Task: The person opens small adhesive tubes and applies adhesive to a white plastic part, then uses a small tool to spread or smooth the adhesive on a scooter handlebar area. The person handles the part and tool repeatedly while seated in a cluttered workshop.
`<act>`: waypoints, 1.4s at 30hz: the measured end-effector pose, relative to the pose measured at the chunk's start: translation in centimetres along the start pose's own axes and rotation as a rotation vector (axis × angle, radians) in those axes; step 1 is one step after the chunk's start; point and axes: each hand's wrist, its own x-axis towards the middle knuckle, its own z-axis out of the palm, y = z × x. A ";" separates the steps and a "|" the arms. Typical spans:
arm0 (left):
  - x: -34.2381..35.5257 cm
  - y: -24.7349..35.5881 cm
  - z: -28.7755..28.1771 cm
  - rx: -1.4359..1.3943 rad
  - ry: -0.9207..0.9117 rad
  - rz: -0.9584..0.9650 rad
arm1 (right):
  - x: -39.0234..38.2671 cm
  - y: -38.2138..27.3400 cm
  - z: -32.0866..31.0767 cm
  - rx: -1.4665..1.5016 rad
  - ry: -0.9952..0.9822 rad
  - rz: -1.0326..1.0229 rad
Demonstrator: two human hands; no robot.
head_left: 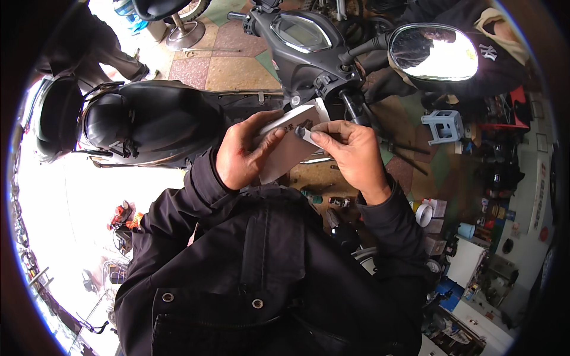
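Nearest is the wearer's black jacket [273,249], with metal eyelets low on its front. Both forearms reach forward and bend inward over the tiled floor [237,71]. The left hand [240,151] grips the left side of a white carton [278,159], thumb across its front face, fingers mostly hidden behind; the carton is held up tilted, clear of the floor. Dark printing marks its upper part, partly covered. The right hand [353,151] has thumb and forefinger closed in a pinch on a small pale piece with a dark rounded end [304,134], just in front of the carton's upper right edge; its other fingers are curled in.

Beyond is a dark motor scooter, its black seat [160,115] to the left, its instrument display [301,32] ahead. Farther right are a rear-view mirror [433,52], a black garment with a white letter emblem [488,53], and a pale blue plastic stool [443,127].
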 end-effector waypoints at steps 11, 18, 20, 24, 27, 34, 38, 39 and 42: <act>1.1 -1.6 0.8 -0.134 0.054 0.031 | 0.0 -0.5 -3.2 0.507 -0.075 0.244; 1.2 -3.4 0.2 -0.191 0.010 -0.026 | 0.0 -0.7 -6.5 0.465 -0.010 0.159; 1.2 -3.9 0.0 -0.206 -0.016 -0.062 | 0.3 -0.3 -7.2 0.473 0.038 0.164; 1.2 -4.5 0.2 -0.243 -0.033 -0.070 | 0.9 -0.3 -8.6 0.472 0.063 0.149; 1.5 -5.3 0.6 -0.271 -0.056 -0.069 | 1.7 -0.4 -9.8 0.333 0.144 0.133; 1.2 -6.6 0.4 -0.361 -0.091 -0.144 | 5.0 0.1 -12.1 -0.046 0.155 -0.030; 1.0 -6.6 0.2 -0.314 -0.061 -0.141 | 5.8 0.6 -11.8 -0.342 0.126 -0.205; 0.8 -6.7 0.2 -0.311 -0.058 -0.148 | 6.0 0.7 -11.8 -0.463 0.124 -0.283; 0.5 -7.2 0.2 -0.310 -0.024 -0.140 | 6.9 1.4 -11.0 -0.764 0.125 -0.541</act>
